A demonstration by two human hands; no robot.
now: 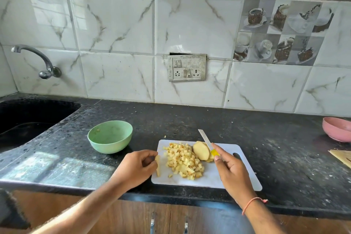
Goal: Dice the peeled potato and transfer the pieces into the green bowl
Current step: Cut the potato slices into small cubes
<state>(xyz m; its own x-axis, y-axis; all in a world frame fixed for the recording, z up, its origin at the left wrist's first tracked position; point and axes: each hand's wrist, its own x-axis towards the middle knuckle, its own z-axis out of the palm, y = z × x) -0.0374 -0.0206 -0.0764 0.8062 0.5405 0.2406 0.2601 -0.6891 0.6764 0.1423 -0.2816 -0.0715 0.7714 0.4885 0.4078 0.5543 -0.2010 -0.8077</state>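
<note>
On white plastic cutting board [218, 178], left hand [135, 167] pinches pale potato strip [157, 165] clear of diced yellow heap [183, 159], right hand [230, 169] grips yellow-handled knife [208, 143] lifted, likely for next cut; green plastic bowl [110, 137] waits nearby.

Bright daylight, glare patch on the counter [47, 165] at left, window reflection on the tiles [57, 11], soft shadows, wide-angle bending at edges, slight blur

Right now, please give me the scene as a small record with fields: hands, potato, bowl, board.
left hand: pinches a potato strip at the board's left edge
right hand: holds the knife, blade over the slices
dice: pile in the middle of the board
slices: uncut, right of the pile
green bowl: left of the board, almost empty
board: white, on the counter
</note>
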